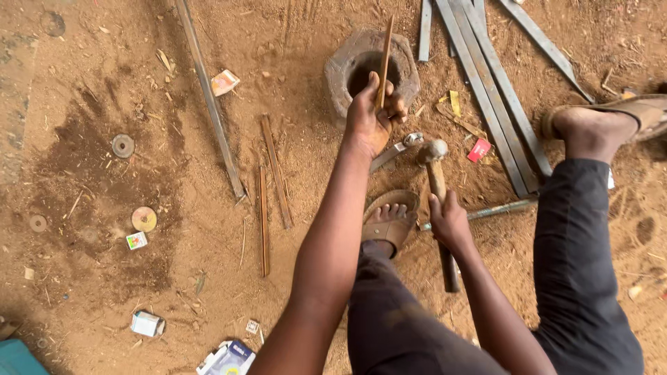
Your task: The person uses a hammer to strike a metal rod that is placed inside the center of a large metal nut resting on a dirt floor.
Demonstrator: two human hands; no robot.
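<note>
Holding a thin rusty metal strip (pixel 384 62) upright over the hollow of a heavy ring-shaped metal block (pixel 370 69), the left hand (pixel 370 114) is clenched around the strip's lower part, its lower end at the block's near rim. The right hand (pixel 449 223) is wrapped around the wooden handle of a hammer (pixel 438 201), whose head hangs just nearer than the block and a little to its right.

To do this step well, I judge the strip should stay steady on the block, with the left fingers kept clear of where the hammer head would land (they sit very near it now). A firm grip further down the handle would likely give more control.

The surface is bare reddish earth, loose and sandy, darker in a wide patch well left of the block. Several long flat steel bars (pixel 486 90) lie fanned out just right of the block, and one more long bar (pixel 208 97) lies to its left. Short rusty strips (pixel 276 173) rest on the ground nearer than the block and left of it. Worn round discs (pixel 123 145) and small scraps of packaging are scattered far to the left. The person's sandalled left foot (pixel 389 222) is planted just nearer than the block, between the two arms; the right foot (pixel 604 121) is out beyond the steel bars.
</note>
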